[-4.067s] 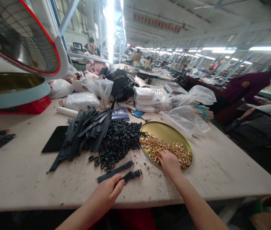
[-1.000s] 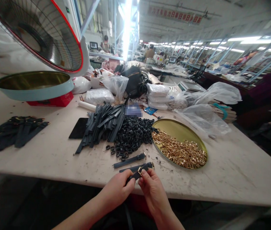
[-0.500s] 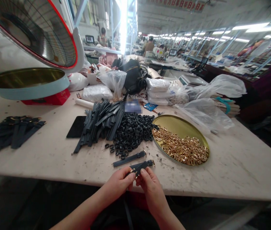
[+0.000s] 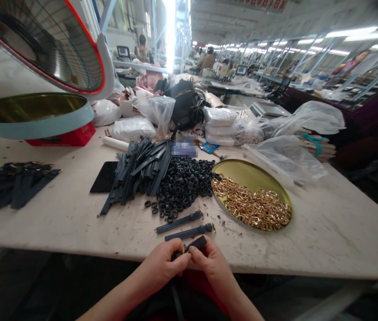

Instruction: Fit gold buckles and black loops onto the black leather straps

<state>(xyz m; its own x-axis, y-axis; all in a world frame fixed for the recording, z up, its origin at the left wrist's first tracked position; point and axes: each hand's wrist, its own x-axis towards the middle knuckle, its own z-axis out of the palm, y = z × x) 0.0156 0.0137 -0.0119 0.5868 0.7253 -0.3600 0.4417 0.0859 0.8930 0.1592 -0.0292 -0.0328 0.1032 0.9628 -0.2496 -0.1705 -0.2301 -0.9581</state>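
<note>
Close to the table's front edge, my left hand [image 4: 168, 261] and my right hand [image 4: 210, 258] both pinch a dark strap [image 4: 197, 243]. A small gold buckle glints between my fingers, partly hidden by them. Just beyond my hands lie two dark buckled straps [image 4: 189, 232], side by side. Behind those is a heap of small black loops [image 4: 189, 183], and to its left a pile of loose dark strips [image 4: 137, 171]. Gold buckles [image 4: 259, 207] fill much of a round gold tray [image 4: 238, 168] on the right.
More buckled straps [image 4: 18, 183] lie at the far left. A shallow blue tin [image 4: 38, 122] rests on a red box [image 4: 64, 139] beneath a fan [image 4: 41, 40]. Plastic-wrapped packs [image 4: 220, 125] and a black bag [image 4: 184, 102] line the back. A flat black slab [image 4: 101, 178] lies beside the strips.
My hands have turned the strap and drawn slightly closer to the table edge. The nearer strap on the table shows more fully. The view has shifted slightly.
</note>
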